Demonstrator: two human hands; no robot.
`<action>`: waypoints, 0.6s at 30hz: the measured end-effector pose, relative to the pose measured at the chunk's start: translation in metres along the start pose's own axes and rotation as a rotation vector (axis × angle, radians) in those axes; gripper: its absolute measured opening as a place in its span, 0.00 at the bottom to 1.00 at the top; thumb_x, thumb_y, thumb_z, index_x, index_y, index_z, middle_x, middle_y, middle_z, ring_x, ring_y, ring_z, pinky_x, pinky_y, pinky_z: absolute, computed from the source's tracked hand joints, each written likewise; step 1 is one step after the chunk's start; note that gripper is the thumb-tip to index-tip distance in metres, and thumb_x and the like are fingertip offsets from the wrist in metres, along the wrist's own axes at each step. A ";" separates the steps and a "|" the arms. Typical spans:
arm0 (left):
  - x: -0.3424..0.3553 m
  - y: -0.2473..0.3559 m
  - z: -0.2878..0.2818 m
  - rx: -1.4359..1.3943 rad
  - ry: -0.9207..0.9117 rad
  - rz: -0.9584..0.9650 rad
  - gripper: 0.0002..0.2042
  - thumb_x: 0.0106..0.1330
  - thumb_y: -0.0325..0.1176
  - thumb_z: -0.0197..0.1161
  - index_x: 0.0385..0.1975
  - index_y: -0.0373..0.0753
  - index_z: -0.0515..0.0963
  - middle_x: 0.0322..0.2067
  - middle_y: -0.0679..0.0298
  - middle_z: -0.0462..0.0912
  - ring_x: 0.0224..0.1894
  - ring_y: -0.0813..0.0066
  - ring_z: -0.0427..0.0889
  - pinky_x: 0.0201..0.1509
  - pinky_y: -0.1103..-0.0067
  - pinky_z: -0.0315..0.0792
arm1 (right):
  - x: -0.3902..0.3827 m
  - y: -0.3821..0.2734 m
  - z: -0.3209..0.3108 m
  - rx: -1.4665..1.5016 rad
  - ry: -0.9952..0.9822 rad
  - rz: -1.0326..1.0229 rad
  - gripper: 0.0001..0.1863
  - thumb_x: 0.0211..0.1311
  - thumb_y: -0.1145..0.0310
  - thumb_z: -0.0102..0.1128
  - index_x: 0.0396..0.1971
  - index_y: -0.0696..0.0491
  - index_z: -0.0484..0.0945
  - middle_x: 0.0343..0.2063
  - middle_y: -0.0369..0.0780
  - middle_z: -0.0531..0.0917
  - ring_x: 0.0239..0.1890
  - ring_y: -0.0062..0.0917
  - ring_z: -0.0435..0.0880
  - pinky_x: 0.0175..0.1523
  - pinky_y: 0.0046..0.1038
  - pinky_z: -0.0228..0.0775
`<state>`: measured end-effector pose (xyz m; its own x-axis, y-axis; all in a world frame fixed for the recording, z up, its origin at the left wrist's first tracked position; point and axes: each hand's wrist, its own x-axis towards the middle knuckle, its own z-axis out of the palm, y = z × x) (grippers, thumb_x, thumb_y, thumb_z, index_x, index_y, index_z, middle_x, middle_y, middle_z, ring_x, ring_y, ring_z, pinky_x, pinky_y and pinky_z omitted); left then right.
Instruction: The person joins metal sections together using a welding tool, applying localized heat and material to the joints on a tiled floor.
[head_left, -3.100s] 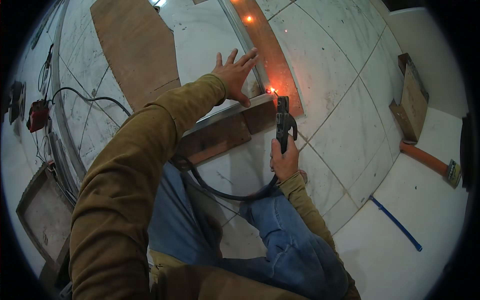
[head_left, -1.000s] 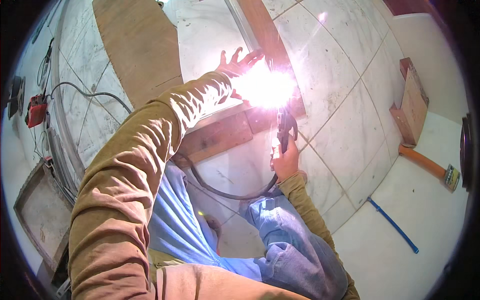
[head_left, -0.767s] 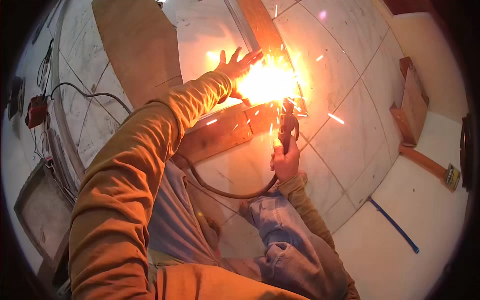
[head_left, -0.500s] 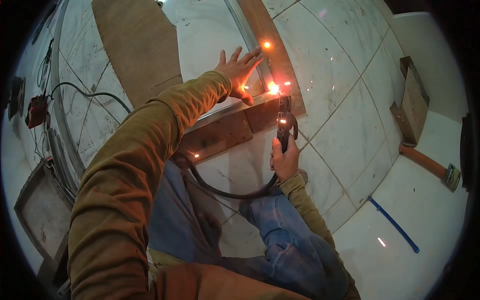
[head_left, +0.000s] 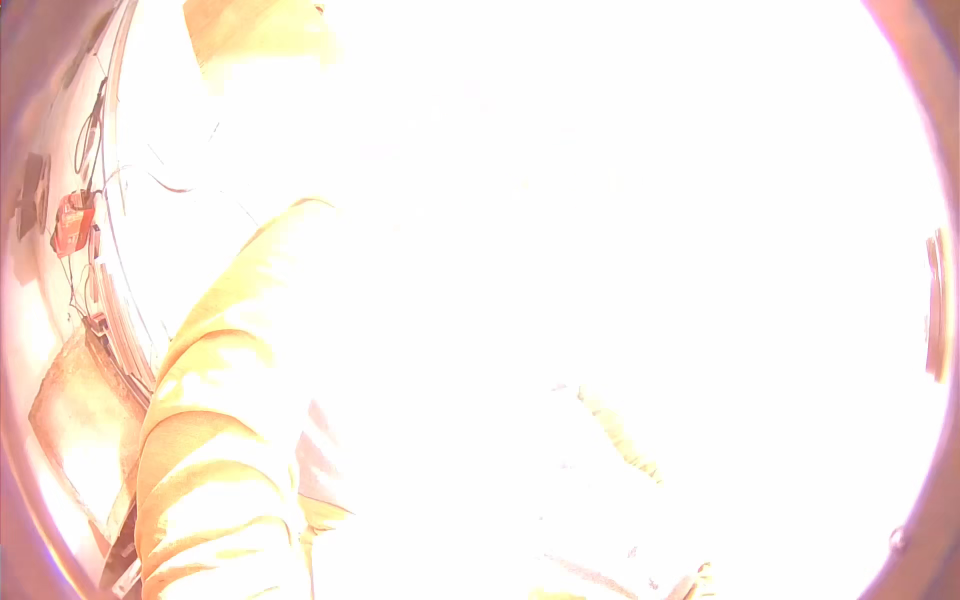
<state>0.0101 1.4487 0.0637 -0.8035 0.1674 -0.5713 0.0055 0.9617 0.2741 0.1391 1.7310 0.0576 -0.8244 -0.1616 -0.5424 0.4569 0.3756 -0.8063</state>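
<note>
White glare floods most of the head view and swallows both of my hands. My left sleeve [head_left: 215, 430], washed to yellow, reaches up from the lower left and fades out near the elbow. Of my right arm only a thin strip of sleeve [head_left: 618, 432] shows at the lower middle. The fingers, the welding electrode holder, the metal frame and the boards beneath it cannot be made out. Half a second ago the right hand gripped that holder and the left hand was spread above the frame.
A brown board [head_left: 255, 35] shows in part at the top left. Along the left rim are a red box-shaped thing [head_left: 73, 225] with thin cables and a tilted, tray-like piece [head_left: 85, 410]. A dark object [head_left: 936, 305] stands at the right rim.
The small orange glow at the frame's corner has given way to a blinding white flare that covers the middle and right. The left sleeve lies in about the same place.
</note>
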 end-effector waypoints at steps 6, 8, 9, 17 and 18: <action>-0.002 -0.005 0.013 -0.084 0.135 0.075 0.71 0.40 0.57 0.86 0.82 0.49 0.40 0.83 0.68 0.36 0.83 0.40 0.36 0.79 0.32 0.38 | 0.003 0.010 -0.002 -0.071 -0.004 -0.049 0.16 0.74 0.61 0.61 0.52 0.56 0.74 0.21 0.37 0.80 0.17 0.22 0.78 0.23 0.30 0.71; -0.001 -0.005 0.013 -0.053 0.136 0.073 0.71 0.39 0.57 0.86 0.82 0.49 0.41 0.83 0.69 0.36 0.83 0.40 0.36 0.78 0.32 0.39 | 0.006 0.014 -0.001 -0.094 0.005 -0.064 0.16 0.74 0.61 0.61 0.51 0.57 0.75 0.22 0.38 0.81 0.19 0.23 0.80 0.26 0.30 0.73; -0.001 -0.005 0.013 -0.039 0.138 0.072 0.71 0.39 0.57 0.86 0.82 0.49 0.41 0.83 0.69 0.36 0.83 0.40 0.36 0.78 0.32 0.39 | 0.007 0.016 0.000 -0.107 0.010 -0.071 0.16 0.74 0.61 0.62 0.51 0.57 0.76 0.22 0.38 0.81 0.20 0.24 0.81 0.28 0.31 0.73; 0.009 -0.011 0.019 -0.006 0.036 0.057 0.72 0.40 0.63 0.83 0.82 0.52 0.40 0.83 0.68 0.33 0.83 0.42 0.34 0.77 0.31 0.42 | 0.006 0.014 -0.002 -0.128 0.005 0.007 0.15 0.72 0.67 0.61 0.52 0.58 0.76 0.27 0.41 0.84 0.23 0.26 0.83 0.31 0.32 0.77; 0.013 -0.013 0.020 0.005 0.005 0.039 0.71 0.40 0.64 0.83 0.82 0.53 0.40 0.83 0.66 0.35 0.83 0.44 0.34 0.78 0.32 0.40 | 0.004 0.012 -0.002 -0.060 -0.019 0.044 0.15 0.71 0.67 0.61 0.53 0.58 0.76 0.28 0.41 0.84 0.23 0.26 0.83 0.31 0.31 0.77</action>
<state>0.0119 1.4430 0.0371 -0.8058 0.2035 -0.5561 0.0395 0.9555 0.2923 0.1401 1.7370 0.0460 -0.7972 -0.1608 -0.5819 0.4711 0.4370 -0.7662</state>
